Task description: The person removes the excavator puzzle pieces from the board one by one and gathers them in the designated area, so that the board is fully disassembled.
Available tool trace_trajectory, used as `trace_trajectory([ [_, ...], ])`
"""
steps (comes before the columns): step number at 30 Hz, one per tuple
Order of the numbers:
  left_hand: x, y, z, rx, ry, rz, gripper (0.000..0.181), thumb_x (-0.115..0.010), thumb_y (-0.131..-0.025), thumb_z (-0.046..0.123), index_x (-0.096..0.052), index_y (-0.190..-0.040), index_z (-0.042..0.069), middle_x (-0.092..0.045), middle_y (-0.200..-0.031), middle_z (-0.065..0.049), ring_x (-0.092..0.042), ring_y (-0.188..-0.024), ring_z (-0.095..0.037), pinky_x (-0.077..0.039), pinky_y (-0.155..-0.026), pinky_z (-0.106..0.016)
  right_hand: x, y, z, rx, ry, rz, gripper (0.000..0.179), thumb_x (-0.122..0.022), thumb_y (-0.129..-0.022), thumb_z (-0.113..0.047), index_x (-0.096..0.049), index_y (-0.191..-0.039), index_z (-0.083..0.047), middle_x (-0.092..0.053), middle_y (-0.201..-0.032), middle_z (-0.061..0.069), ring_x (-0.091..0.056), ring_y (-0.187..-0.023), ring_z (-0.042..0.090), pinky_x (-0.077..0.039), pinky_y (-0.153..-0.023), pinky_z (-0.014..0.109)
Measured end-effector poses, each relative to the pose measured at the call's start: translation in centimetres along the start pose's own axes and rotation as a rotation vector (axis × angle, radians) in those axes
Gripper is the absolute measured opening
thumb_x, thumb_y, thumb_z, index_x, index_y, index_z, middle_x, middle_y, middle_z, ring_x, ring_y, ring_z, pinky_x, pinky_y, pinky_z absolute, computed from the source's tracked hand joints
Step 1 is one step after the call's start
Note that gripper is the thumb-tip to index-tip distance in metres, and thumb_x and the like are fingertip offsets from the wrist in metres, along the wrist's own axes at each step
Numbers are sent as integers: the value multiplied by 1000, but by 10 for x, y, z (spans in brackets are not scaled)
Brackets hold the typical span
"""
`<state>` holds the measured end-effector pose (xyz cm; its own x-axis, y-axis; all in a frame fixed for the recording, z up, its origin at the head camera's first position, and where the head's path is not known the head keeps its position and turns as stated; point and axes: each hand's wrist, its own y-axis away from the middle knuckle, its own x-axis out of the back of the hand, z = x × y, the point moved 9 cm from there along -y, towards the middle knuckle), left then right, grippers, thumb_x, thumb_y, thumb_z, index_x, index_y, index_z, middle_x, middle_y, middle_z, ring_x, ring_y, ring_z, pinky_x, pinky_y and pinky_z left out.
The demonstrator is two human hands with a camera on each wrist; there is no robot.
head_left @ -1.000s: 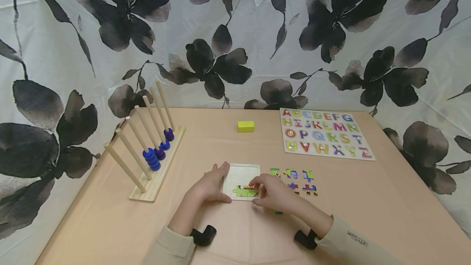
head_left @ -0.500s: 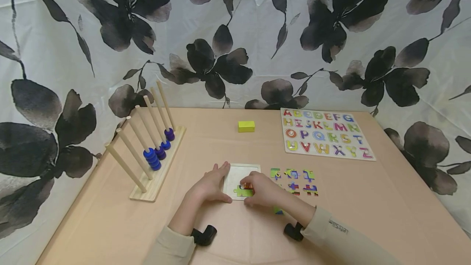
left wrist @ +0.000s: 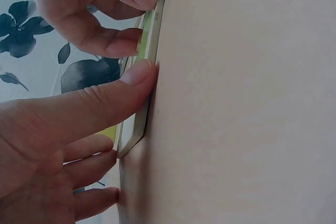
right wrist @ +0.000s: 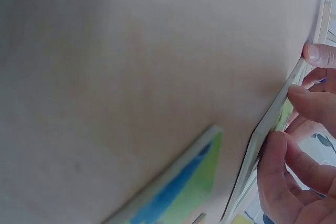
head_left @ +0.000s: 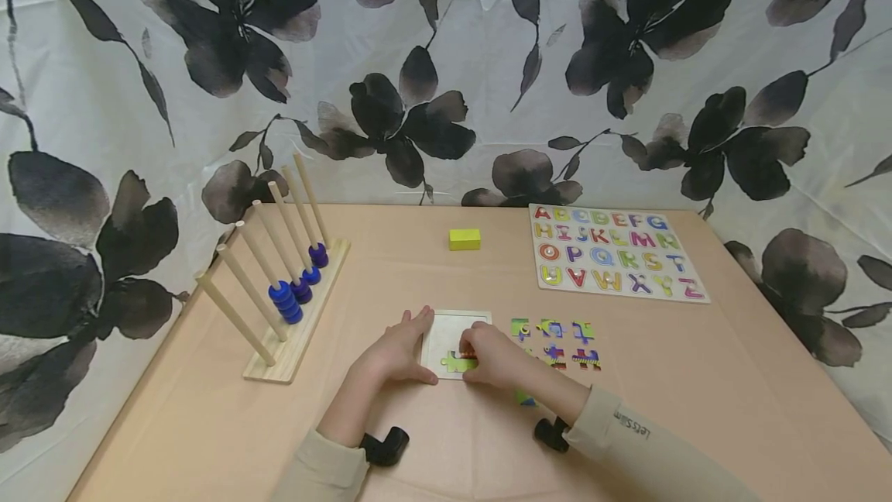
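A shallow white puzzle tray (head_left: 446,328) lies on the table before me. My left hand (head_left: 392,352) holds its left side, the thumb at the front edge and the fingers along the left edge. Green jigsaw pieces (head_left: 454,363) lie in the tray's lower part. Over them, my right hand (head_left: 498,360) pinches a puzzle piece with curled fingers; the fingers hide most of it. The left wrist view shows my left thumb (left wrist: 105,100) pressed on the tray's rim. Several loose jigsaw pieces (head_left: 554,352) lie right of the tray, partly behind the right hand and forearm.
A wooden peg stand (head_left: 300,347) with blue rings stands at the left. A yellow block (head_left: 464,239) sits behind the tray. At the back right lies an alphabet board (head_left: 620,254). In the right wrist view, a green and blue piece (right wrist: 184,187) lies near the tray.
My right hand has moved left over the tray, covering more of the green pieces and uncovering a loose piece near its forearm. The left hand has stayed in place.
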<state>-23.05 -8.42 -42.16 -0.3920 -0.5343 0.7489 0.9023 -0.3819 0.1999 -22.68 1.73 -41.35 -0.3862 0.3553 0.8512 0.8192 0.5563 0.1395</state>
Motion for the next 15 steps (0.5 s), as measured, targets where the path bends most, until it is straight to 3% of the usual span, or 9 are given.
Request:
trace_trajectory([
  [15,2,1,2,-12,-8,0,99,-86,-60,16,-30,-139,-6,-27,-146,-17,-17,-133,-43,-17,-100,-64,6,-1,-4,18,-42,36,27,-81,-64,-7,-60,-81,-5,-51,-73,-1,-44,-67,13,-42,-59,22],
])
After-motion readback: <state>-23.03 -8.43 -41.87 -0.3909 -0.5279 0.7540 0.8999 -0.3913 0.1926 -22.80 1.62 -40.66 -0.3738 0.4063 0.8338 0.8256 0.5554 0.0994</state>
